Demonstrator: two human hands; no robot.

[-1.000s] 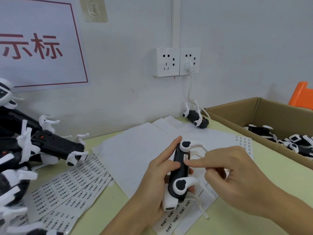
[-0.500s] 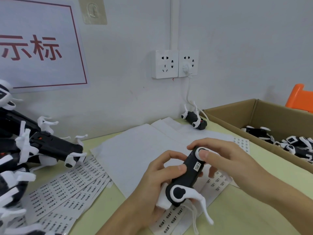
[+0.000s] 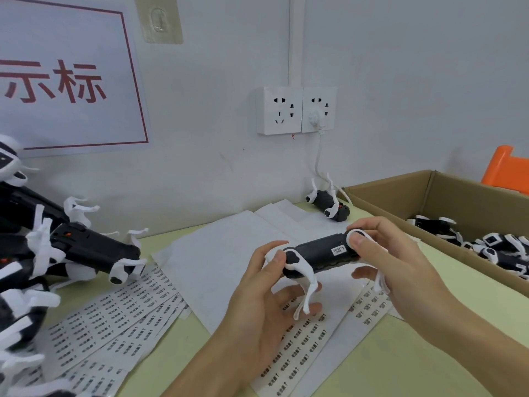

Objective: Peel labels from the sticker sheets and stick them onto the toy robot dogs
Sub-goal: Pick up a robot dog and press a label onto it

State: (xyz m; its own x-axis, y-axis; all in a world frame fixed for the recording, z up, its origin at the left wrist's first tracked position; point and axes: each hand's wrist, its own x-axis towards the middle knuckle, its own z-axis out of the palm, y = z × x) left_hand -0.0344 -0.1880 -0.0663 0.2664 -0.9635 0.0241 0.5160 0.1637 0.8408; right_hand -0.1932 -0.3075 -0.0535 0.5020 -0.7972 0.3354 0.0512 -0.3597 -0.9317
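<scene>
A pale green table [image 3: 372, 376] is spread with white backing paper and sticker sheets [image 3: 120, 313] printed in rows of small black labels, fanned out to the left of the held toy robot dog [image 3: 317, 255] and lying beneath it. To the toy's right a cardboard box [image 3: 400, 202] is seen holding more black-and-white dogs, and a pile of dogs [image 3: 57, 253] is heaped at the far left. Behind the toy, by the wall, a single dog [image 3: 327, 204] is laid on its back below a double wall socket [image 3: 296, 110].

The held toy is shown as a black, elongated body with white hip discs and thin white legs hanging down; a small white label [image 3: 338, 250] is stuck on its flank near the right end. Its long axis is held roughly level, running left to right and rising slightly rightward, above the sheets.

The left end is gripped by the left hand [image 3: 263, 299], thumb curled over the white hip. The right end is pinched by the right hand [image 3: 392, 262], thumb pressed on the disc.
</scene>
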